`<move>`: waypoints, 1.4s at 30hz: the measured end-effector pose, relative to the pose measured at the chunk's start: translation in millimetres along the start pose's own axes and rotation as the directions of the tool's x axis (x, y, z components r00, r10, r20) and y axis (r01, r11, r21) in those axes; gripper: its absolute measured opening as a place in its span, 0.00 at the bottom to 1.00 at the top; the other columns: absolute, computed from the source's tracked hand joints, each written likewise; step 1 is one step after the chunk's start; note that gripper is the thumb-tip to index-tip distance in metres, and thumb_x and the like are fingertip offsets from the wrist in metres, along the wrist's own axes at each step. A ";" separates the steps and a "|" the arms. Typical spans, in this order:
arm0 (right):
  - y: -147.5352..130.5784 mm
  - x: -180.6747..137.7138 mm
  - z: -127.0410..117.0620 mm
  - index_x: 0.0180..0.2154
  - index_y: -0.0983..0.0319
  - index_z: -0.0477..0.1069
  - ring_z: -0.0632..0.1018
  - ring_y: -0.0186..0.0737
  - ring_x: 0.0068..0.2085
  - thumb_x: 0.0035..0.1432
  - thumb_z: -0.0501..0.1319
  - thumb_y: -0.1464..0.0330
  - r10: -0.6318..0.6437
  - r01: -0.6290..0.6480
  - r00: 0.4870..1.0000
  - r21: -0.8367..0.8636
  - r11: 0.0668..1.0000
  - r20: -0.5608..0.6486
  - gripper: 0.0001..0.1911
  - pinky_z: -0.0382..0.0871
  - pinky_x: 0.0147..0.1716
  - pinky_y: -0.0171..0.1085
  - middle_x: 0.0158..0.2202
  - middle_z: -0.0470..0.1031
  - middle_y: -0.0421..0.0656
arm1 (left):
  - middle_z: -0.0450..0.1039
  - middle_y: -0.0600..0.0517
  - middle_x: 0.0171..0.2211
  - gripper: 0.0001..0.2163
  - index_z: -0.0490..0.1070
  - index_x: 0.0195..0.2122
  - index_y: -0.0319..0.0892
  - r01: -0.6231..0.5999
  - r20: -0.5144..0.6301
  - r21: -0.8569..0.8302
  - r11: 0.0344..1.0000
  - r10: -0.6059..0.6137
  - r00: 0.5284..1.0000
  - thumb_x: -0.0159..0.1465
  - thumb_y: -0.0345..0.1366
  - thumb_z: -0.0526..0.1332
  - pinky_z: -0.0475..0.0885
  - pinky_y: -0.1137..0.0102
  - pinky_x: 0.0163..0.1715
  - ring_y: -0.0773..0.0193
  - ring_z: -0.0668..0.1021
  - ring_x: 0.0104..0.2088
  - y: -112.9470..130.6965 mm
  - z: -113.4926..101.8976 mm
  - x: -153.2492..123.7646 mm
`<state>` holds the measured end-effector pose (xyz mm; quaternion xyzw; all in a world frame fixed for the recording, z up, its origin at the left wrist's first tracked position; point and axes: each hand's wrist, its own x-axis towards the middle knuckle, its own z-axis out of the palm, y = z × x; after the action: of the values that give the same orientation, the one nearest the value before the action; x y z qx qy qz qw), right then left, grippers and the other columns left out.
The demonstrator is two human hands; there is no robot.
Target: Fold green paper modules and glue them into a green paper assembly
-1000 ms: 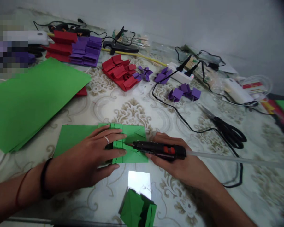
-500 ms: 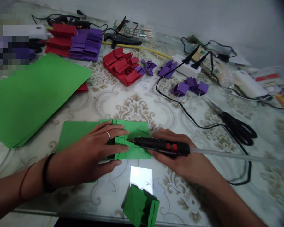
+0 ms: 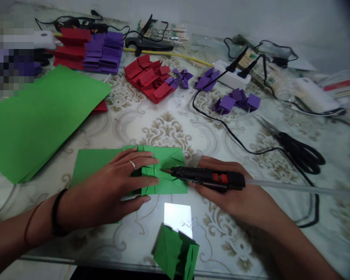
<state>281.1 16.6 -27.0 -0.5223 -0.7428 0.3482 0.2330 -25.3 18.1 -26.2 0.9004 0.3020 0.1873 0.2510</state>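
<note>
My left hand (image 3: 128, 179) lies with its fingers spread over a folded green paper piece (image 3: 170, 155), pressing it to the table. Under that hand a flat green sheet (image 3: 90, 163) reaches out to the left. My right hand (image 3: 221, 190) is wrapped round a black glue gun (image 3: 207, 177) with a red detail. Its tip points left, just over the folded paper. A long clear glue stick (image 3: 280, 183) sticks out of its back end. Near the table's front edge sits another folded green piece (image 3: 175, 252).
Large green sheets (image 3: 46, 120) lie at left. Behind are red folded paper (image 3: 150, 77), purple folded pieces (image 3: 239, 100) and a white power strip (image 3: 231, 76). Black-handled scissors (image 3: 300, 151) lie at right beside a looping black cord (image 3: 233, 136).
The glue gun and my right hand have shifted a little to the right, drawing the tip away from my left fingers. My left hand stays on the green paper.
</note>
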 end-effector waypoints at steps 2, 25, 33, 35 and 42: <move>-2.3 1.4 -2.4 0.29 0.54 0.76 0.83 0.51 0.33 0.59 0.69 0.67 -0.019 0.019 1.000 0.007 1.000 0.023 0.06 0.81 0.35 0.47 0.27 0.77 0.41 | 0.74 0.42 0.65 0.14 0.79 0.56 0.46 0.003 0.002 0.002 1.000 -0.003 1.000 0.70 0.31 0.67 0.64 0.43 0.73 0.45 0.72 0.70 -0.1 0.0 0.1; 8.1 -4.8 -17.1 0.24 0.54 0.71 0.74 0.42 0.23 0.56 0.68 0.67 0.029 -0.030 0.999 0.062 0.998 0.029 0.10 0.69 0.22 0.40 0.23 0.73 0.39 | 0.71 0.45 0.69 0.15 0.79 0.58 0.49 0.022 0.027 0.009 1.000 -0.022 0.999 0.71 0.32 0.66 0.66 0.41 0.72 0.44 0.70 0.71 -0.7 -3.0 -0.2; 2.6 -2.5 -23.6 0.24 0.55 0.69 0.72 0.41 0.23 0.55 0.68 0.68 0.063 -0.067 0.997 0.083 0.994 0.052 0.11 0.66 0.20 0.38 0.22 0.71 0.37 | 0.71 0.46 0.69 0.15 0.78 0.59 0.51 0.032 0.047 0.018 0.999 -0.033 0.998 0.72 0.33 0.65 0.66 0.40 0.72 0.44 0.71 0.71 0.6 -5.7 0.1; 3.0 -3.0 -25.3 0.23 0.54 0.69 0.72 0.41 0.22 0.54 0.68 0.68 0.060 -0.062 0.997 0.066 0.996 0.042 0.11 0.65 0.20 0.38 0.22 0.70 0.37 | 0.71 0.48 0.69 0.16 0.78 0.59 0.51 0.035 0.044 0.023 0.999 -0.036 0.998 0.72 0.32 0.64 0.66 0.41 0.72 0.44 0.71 0.71 1.3 -6.0 -0.1; 7.6 -5.8 -32.2 0.23 0.54 0.71 0.73 0.41 0.22 0.52 0.68 0.67 0.078 -0.079 0.997 0.049 0.996 0.008 0.09 0.65 0.19 0.37 0.21 0.71 0.38 | 0.72 0.46 0.68 0.15 0.78 0.58 0.50 0.022 0.044 0.018 1.000 -0.022 0.999 0.72 0.32 0.64 0.65 0.38 0.72 0.42 0.72 0.70 0.2 -5.2 0.5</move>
<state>310.6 21.5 -11.9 -0.5440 -0.7135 0.3770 0.2297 -27.4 20.1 -21.9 0.9030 0.3080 0.1621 0.2519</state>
